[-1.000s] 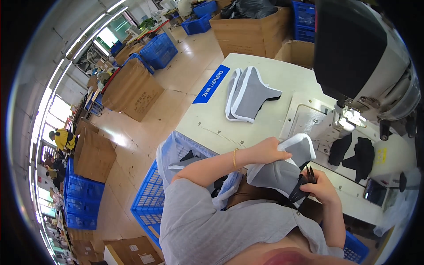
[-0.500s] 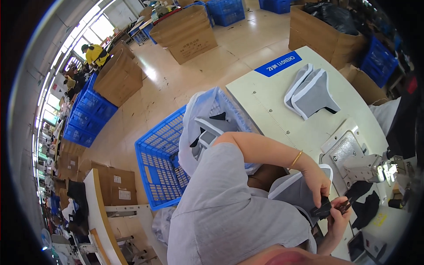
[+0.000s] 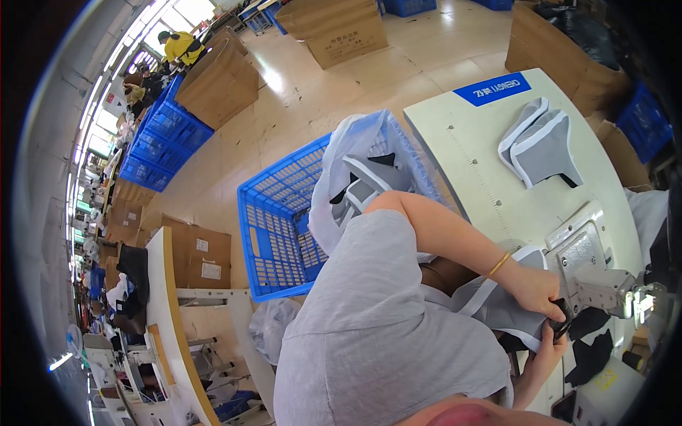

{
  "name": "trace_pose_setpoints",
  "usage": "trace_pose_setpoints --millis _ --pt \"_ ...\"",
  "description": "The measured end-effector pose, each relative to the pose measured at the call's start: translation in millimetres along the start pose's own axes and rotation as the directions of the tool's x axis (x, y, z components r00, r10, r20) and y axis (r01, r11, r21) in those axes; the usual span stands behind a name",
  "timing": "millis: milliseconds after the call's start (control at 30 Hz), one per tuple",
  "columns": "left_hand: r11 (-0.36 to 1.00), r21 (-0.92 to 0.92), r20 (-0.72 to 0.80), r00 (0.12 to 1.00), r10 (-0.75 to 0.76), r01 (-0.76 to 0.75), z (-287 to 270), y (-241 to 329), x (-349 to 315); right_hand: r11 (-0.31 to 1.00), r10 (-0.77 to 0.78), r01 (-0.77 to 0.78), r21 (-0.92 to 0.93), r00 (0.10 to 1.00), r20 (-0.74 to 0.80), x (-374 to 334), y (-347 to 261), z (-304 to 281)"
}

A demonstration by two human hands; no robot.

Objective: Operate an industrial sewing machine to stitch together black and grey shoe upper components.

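Observation:
A grey fabric piece [image 3: 508, 307] with white edging lies across my lap at the edge of the sewing machine table. My left hand [image 3: 538, 290], with a gold bracelet at the wrist, is closed and pinches a small black part [image 3: 561, 317] at the piece's end. Just below, my right hand [image 3: 548, 353] is closed on the same black part from the other side. The fingers partly hide it, so its exact shape is unclear. Close beside both hands stands the metal sewing machine head [image 3: 600, 287]. Dark fabric scraps [image 3: 591, 355] lie next to my right hand.
Two stacked grey pieces [image 3: 543, 145] with white edging rest on the pale table [image 3: 455, 170]. A blue crate [image 3: 273, 213] with a plastic-lined heap of similar pieces stands left of it. Cardboard boxes [image 3: 334, 35] and stacked blue crates [image 3: 160, 142] stand farther off; a person in yellow [image 3: 181, 48] is far left.
The view has shifted, so the surroundings sit farther right. My hands have drawn closer together around the black part, near the machine head. A dark pointed tip at my right hand no longer shows clearly.

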State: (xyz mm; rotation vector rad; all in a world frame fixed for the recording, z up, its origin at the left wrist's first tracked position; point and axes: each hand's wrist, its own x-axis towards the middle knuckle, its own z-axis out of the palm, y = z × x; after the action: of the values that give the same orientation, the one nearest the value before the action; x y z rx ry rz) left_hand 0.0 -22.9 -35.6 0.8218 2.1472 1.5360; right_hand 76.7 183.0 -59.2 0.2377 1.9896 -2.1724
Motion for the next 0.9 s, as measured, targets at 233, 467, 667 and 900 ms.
trace_pose_setpoints --millis 233,467,667,900 --pt "0.96 -0.268 0.221 0.975 -0.017 0.078 -11.6 -7.4 2.7 0.994 -0.083 0.09 0.065 0.991 -0.106 1.7 14.4 -8.6" --pt "0.987 0.115 0.064 0.993 0.102 -0.109 -7.1 2.0 0.8 0.978 -0.2 0.192 -0.079 0.973 -0.118 -2.7 2.6 -6.5" --pt "0.964 -0.262 0.107 0.994 -0.026 0.053 -9.0 -4.7 5.0 0.98 -0.158 0.145 -0.133 0.983 -0.094 -13.7 -5.3 -14.5" --pt "0.995 -0.097 0.355 0.933 0.063 -0.03 -12.8 9.1 17.2 0.898 -0.323 0.339 -0.281 0.941 0.102 -24.7 -17.3 -24.2"
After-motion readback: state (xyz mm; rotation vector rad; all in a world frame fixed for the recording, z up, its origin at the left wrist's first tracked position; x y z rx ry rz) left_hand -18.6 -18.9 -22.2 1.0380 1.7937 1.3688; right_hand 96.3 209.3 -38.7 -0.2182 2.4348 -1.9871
